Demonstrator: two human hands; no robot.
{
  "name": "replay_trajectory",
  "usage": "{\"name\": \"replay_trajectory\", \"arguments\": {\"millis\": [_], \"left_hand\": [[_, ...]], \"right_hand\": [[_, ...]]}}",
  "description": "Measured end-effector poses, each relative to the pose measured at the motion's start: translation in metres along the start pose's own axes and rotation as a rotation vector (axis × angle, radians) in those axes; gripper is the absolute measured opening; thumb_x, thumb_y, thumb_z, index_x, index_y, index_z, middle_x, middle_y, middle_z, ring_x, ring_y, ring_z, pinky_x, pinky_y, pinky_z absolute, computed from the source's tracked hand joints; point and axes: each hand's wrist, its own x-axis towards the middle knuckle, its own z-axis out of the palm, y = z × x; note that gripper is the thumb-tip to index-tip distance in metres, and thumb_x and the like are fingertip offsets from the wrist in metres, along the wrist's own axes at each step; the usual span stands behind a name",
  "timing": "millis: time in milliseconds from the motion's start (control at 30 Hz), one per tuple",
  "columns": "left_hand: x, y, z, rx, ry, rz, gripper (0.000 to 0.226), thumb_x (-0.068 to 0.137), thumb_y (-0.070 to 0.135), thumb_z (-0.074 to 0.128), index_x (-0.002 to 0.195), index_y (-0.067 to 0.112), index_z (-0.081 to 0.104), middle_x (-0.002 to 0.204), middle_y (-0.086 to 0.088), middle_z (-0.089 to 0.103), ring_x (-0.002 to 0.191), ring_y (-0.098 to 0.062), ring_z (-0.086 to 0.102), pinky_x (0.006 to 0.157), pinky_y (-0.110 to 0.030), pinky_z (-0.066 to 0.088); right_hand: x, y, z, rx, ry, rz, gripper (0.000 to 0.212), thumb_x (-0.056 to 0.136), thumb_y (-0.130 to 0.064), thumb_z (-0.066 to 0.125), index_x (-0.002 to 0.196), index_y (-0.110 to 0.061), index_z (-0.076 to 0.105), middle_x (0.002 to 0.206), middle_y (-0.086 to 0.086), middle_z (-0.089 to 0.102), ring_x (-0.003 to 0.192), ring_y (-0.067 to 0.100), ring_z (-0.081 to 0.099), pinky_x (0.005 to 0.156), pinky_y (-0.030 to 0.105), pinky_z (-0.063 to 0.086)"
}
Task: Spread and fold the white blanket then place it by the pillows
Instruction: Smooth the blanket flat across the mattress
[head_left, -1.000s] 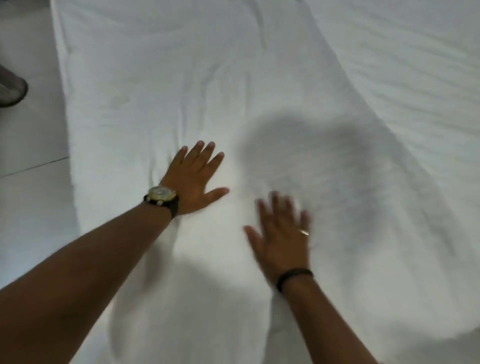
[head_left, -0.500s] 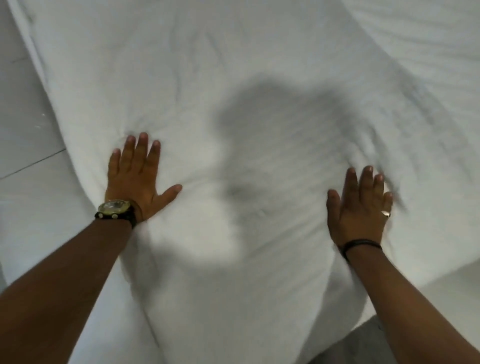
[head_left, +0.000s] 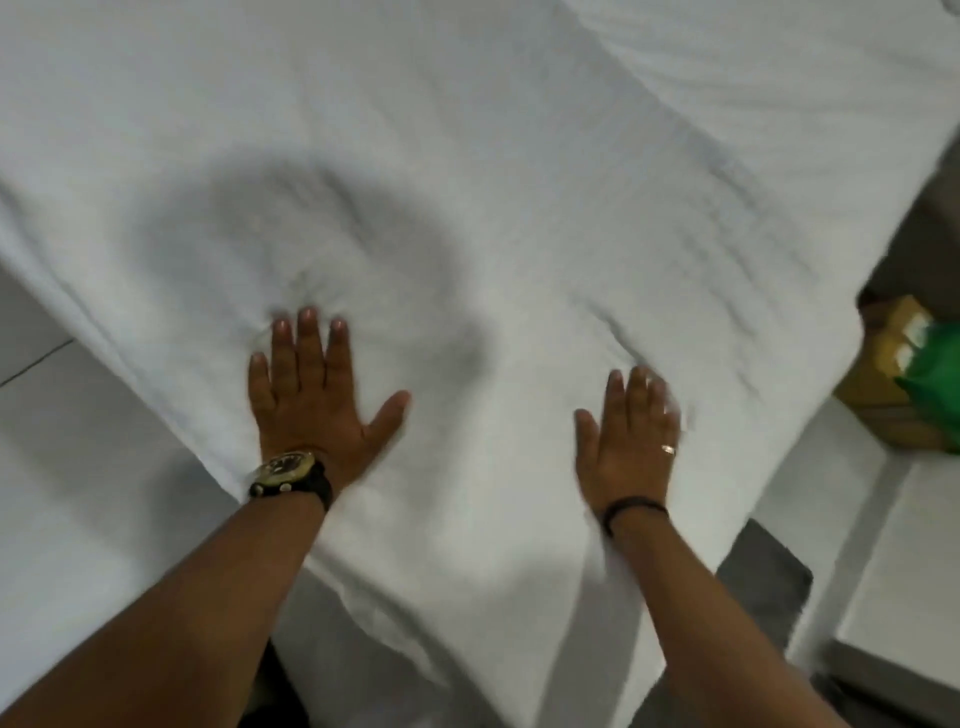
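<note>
White blanket (head_left: 519, 182) under flat fingers (head_left: 306, 338)

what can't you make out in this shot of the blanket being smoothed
- Pillows: none in the head view, beyond the frame edges.
- White blanket: its far end runs off the top edge; white on white hides where it stops.
- Right hand: outer fingers are motion-blurred, so their contact is unclear.
- Yellow and green things: cut by the right edge, blurred, unidentifiable.
- Left hand: its palm side is hidden against the blanket.
</note>
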Motion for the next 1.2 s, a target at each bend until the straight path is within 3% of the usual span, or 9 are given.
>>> {"name": "replay_trajectory", "arguments": {"millis": [133, 300, 367, 467, 600, 867, 933, 1033, 1200], "left_hand": [[0.003, -0.008, -0.025, -0.035, -0.129, 0.104, 0.098, 0.085, 0.079, 0.019, 0.158, 0.017, -0.005, 0.165, -0.011, -0.012, 0.151, -0.031, -0.015, 0.116, -0.045, -0.019], [0.061, -0.062, -0.052, 0.091, -0.127, 0.479, 0.092, 0.087, 0.077, 0.021, 0.157, 0.018, 0.022, 0.165, -0.013, 0.01, 0.152, -0.034, 0.006, 0.121, -0.055, 0.0], [0.11, -0.091, -0.057, 0.16, -0.109, 0.542, 0.096, 0.082, 0.084, 0.024, 0.155, 0.022, 0.027, 0.163, -0.012, 0.02, 0.15, -0.034, 0.017, 0.12, -0.056, 0.004], [0.166, -0.115, -0.057, 0.261, -0.181, 0.563, 0.105, 0.073, 0.093, 0.023, 0.157, 0.03, 0.012, 0.166, -0.005, 0.013, 0.152, -0.031, 0.011, 0.118, -0.061, 0.006], [0.173, -0.111, -0.055, 0.282, -0.227, 0.593, 0.112, 0.07, 0.091, 0.026, 0.158, 0.027, 0.002, 0.167, -0.005, -0.005, 0.153, -0.031, -0.003, 0.115, -0.064, 0.002], [0.176, -0.113, -0.05, 0.251, -0.29, 0.631, 0.114, 0.071, 0.09, 0.027, 0.158, 0.02, 0.007, 0.166, -0.011, -0.004, 0.152, -0.035, -0.006, 0.116, -0.064, -0.005], [0.184, -0.12, -0.056, 0.25, -0.318, 0.744, 0.112, 0.074, 0.088, 0.027, 0.158, 0.018, 0.007, 0.166, -0.014, -0.003, 0.152, -0.037, -0.004, 0.117, -0.063, -0.007], [0.234, -0.16, -0.075, 0.273, -0.319, 1.022, 0.103, 0.079, 0.084, 0.03, 0.158, 0.019, 0.014, 0.166, -0.01, 0.005, 0.152, -0.033, 0.005, 0.117, -0.066, 0.009], [0.328, -0.27, -0.131, 0.314, -0.424, 0.748, 0.102, 0.082, 0.082, 0.027, 0.157, 0.014, 0.017, 0.165, -0.013, 0.012, 0.151, -0.035, 0.013, 0.121, -0.043, 0.003]], "right_hand": [[-0.018, -0.078, -0.011, 0.13, -0.149, 0.359, 0.075, 0.096, -0.063, 0.019, 0.155, -0.02, 0.003, 0.164, 0.01, -0.006, 0.149, 0.03, -0.007, 0.116, 0.061, 0.002], [-0.021, -0.205, 0.001, 0.227, -0.099, 0.169, 0.076, 0.09, -0.07, 0.008, 0.155, -0.032, 0.003, 0.162, 0.011, -0.016, 0.148, 0.029, -0.017, 0.113, 0.062, -0.009], [-0.008, -0.21, 0.01, 0.175, -0.054, 0.225, 0.074, 0.091, -0.07, 0.01, 0.155, -0.032, 0.005, 0.162, 0.013, -0.013, 0.147, 0.032, -0.018, 0.112, 0.064, -0.009], [0.003, -0.202, 0.023, 0.18, 0.018, 0.204, 0.073, 0.092, -0.069, 0.017, 0.154, -0.03, 0.013, 0.162, 0.017, -0.004, 0.148, 0.036, -0.012, 0.111, 0.067, -0.006], [0.007, -0.202, 0.041, 0.194, 0.116, 0.191, 0.073, 0.093, -0.066, 0.033, 0.153, -0.025, 0.026, 0.161, 0.02, 0.01, 0.148, 0.039, 0.0, 0.111, 0.069, -0.001], [0.007, -0.201, 0.042, 0.134, 0.118, 0.2, 0.073, 0.093, -0.066, 0.035, 0.153, -0.025, 0.024, 0.161, 0.017, 0.012, 0.148, 0.038, 0.007, 0.111, 0.069, 0.001], [0.003, -0.199, 0.035, 0.146, 0.099, 0.201, 0.073, 0.093, -0.065, 0.034, 0.154, -0.026, 0.023, 0.162, 0.014, 0.011, 0.149, 0.036, 0.006, 0.113, 0.067, 0.0], [-0.003, -0.198, 0.022, 0.15, 0.046, 0.241, 0.072, 0.093, -0.063, 0.031, 0.152, -0.023, 0.027, 0.162, 0.011, 0.013, 0.149, 0.033, 0.008, 0.115, 0.061, 0.002], [-0.018, -0.207, -0.001, 0.131, -0.2, 0.661, 0.078, 0.091, -0.066, 0.017, 0.155, -0.021, 0.01, 0.164, 0.008, 0.001, 0.149, 0.032, 0.004, 0.117, 0.054, 0.005]]}}
